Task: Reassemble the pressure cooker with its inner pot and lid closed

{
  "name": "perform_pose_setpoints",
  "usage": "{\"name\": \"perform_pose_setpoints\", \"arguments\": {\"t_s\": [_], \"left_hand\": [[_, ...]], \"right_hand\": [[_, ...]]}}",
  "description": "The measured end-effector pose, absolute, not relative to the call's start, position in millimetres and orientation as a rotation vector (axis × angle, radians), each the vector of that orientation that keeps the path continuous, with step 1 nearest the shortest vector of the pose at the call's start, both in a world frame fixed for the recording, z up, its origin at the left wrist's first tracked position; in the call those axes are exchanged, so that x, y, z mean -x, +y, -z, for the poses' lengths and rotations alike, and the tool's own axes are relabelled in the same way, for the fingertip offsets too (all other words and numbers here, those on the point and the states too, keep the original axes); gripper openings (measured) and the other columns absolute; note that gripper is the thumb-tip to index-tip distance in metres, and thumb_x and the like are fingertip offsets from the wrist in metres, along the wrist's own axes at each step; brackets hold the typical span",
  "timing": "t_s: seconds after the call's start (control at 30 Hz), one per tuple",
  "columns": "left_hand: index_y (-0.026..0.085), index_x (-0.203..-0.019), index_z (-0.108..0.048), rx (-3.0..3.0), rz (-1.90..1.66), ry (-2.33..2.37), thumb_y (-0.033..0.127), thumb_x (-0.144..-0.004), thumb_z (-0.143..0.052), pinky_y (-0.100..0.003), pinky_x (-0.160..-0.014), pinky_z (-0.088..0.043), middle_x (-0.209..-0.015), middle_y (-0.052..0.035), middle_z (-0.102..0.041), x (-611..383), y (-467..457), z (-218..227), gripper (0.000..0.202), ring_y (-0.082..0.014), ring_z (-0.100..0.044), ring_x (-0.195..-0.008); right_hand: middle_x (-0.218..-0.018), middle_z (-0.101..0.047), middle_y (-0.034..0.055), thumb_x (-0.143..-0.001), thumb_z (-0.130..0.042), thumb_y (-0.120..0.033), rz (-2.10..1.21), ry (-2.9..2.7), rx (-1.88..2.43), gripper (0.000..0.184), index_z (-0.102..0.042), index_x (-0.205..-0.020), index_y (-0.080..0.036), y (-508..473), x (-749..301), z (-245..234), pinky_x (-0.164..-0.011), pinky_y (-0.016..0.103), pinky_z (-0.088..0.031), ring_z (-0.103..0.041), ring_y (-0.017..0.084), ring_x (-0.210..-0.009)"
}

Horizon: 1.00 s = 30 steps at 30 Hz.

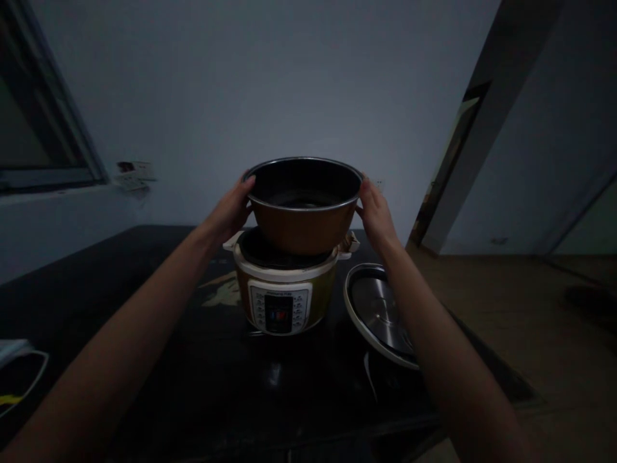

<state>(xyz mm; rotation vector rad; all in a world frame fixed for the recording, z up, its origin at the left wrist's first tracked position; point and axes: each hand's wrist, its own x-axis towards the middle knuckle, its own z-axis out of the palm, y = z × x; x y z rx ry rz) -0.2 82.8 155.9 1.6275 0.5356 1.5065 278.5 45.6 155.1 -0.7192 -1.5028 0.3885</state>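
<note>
A dark brown inner pot [303, 222] with a black inside is held just above the open body of a gold and white electric cooker [284, 292]. My left hand [230, 212] grips the pot's left rim and my right hand [376, 215] grips its right rim. The pot's base sits partly inside the cooker's opening. Something dark lies at the bottom of the pot; the dim light hides what it is. The cooker's control panel faces me.
The cooker stands on a black table [144, 334]. Its lid [380, 315] lies upside down to the right, under my right forearm. A pale object [19, 370] sits at the table's left edge. A wall socket [137, 172] and a window [33, 135] are on the left.
</note>
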Motion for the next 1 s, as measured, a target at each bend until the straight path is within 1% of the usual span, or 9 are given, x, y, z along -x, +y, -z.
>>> {"name": "perform_pose_setpoints", "arguments": {"t_s": [0.1,0.2,0.37,0.6,0.77,0.9,1.0], "left_hand": [[0.025,-0.122,-0.057,-1.626,-1.479,0.527,0.045,-0.084,-0.060,-0.041,-0.111,-0.032,-0.139,-0.0031,-0.055,5.9,85.9,-154.7,0.043,-0.0273,-0.041,-0.135],[0.026,-0.121,-0.057,-1.609,-1.467,0.611,0.048,-0.083,-0.061,-0.041,-0.109,-0.034,-0.139,-0.0030,-0.055,10.0,86.8,-154.1,0.044,-0.0283,-0.040,-0.136],[0.028,-0.119,-0.059,-1.549,-1.454,0.695,0.045,-0.084,-0.060,-0.041,-0.109,-0.035,-0.140,-0.0017,-0.055,12.7,88.0,-150.7,0.038,-0.0287,-0.039,-0.136],[0.030,-0.114,-0.063,-1.503,-1.398,0.756,0.050,-0.084,-0.059,-0.045,-0.108,-0.034,-0.136,-0.0048,-0.058,15.7,92.6,-143.7,0.036,-0.0309,-0.039,-0.136],[0.029,-0.109,-0.066,-1.469,-1.381,0.807,0.052,-0.083,-0.061,-0.045,-0.106,-0.037,-0.134,-0.0058,-0.060,19.4,94.6,-140.5,0.035,-0.0319,-0.041,-0.134],[0.028,-0.105,-0.068,-1.462,-1.360,0.834,0.053,-0.083,-0.060,-0.046,-0.105,-0.038,-0.131,-0.0078,-0.062,22.6,94.1,-136.7,0.034,-0.0324,-0.043,-0.133],[0.027,-0.104,-0.069,-1.462,-1.353,0.846,0.051,-0.084,-0.060,-0.046,-0.104,-0.039,-0.127,-0.0084,-0.064,24.5,94.3,-133.2,0.033,-0.0324,-0.045,-0.132]], "right_hand": [[-0.140,-0.055,0.0055,-0.080,-0.050,-0.074,-0.440,-1.471,0.693,0.067,-0.058,-0.129,-0.029,50.9,-271.4,-149.6,-0.108,0.048,-0.038,-0.046,0.026,-0.133],[-0.140,-0.055,0.0061,-0.079,-0.051,-0.074,-0.471,-1.436,0.704,0.067,-0.060,-0.127,-0.029,56.9,-265.6,-145.7,-0.108,0.048,-0.038,-0.047,0.027,-0.132],[-0.140,-0.055,0.0080,-0.080,-0.048,-0.075,-0.487,-1.405,0.782,0.067,-0.060,-0.126,-0.028,64.4,-260.6,-138.4,-0.104,0.048,-0.042,-0.049,0.027,-0.130],[-0.140,-0.056,0.0071,-0.081,-0.046,-0.075,-0.530,-1.372,0.819,0.068,-0.060,-0.125,-0.026,71.7,-258.7,-125.9,-0.104,0.045,-0.044,-0.048,0.025,-0.131],[-0.135,-0.060,0.0087,-0.078,-0.045,-0.079,-0.544,-1.375,0.841,0.073,-0.063,-0.120,-0.023,75.5,-255.9,-122.2,-0.103,0.045,-0.044,-0.053,0.026,-0.127],[-0.130,-0.064,0.0101,-0.077,-0.043,-0.080,-0.554,-1.378,0.878,0.075,-0.065,-0.117,-0.020,77.7,-254.7,-116.5,-0.103,0.046,-0.044,-0.054,0.027,-0.126],[-0.130,-0.064,0.0093,-0.077,-0.042,-0.081,-0.550,-1.380,0.906,0.076,-0.066,-0.116,-0.020,78.6,-254.9,-110.9,-0.105,0.046,-0.042,-0.052,0.026,-0.128]]}}
